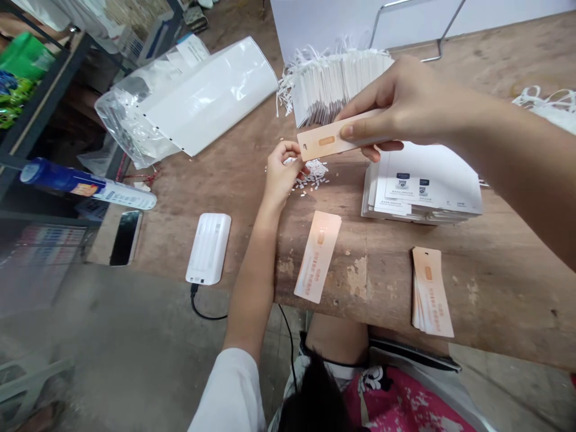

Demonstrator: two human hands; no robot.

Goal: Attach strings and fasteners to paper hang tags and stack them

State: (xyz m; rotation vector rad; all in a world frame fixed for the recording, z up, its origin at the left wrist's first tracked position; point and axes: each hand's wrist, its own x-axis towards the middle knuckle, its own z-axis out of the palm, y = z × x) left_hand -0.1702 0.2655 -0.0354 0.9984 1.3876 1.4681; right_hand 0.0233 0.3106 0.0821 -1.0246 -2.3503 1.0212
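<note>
My right hand grips a peach-coloured hang tag with a hole at its left end, thumb on top and fingers beneath. Close to that holed end is my left hand, its fingers curled in a pinch; what they hold, if anything, is hidden. Small white and pinkish paper bits lie in a pile under the tag. Below them rests a little stack of peach tags, and a second tag stack lies further right near the table's front edge.
Behind the hands stands a row of stringed white tags. White printed cards are piled at right. Plastic packaging, a blue-and-white can, a phone and a cabled white power bank occupy the table's left.
</note>
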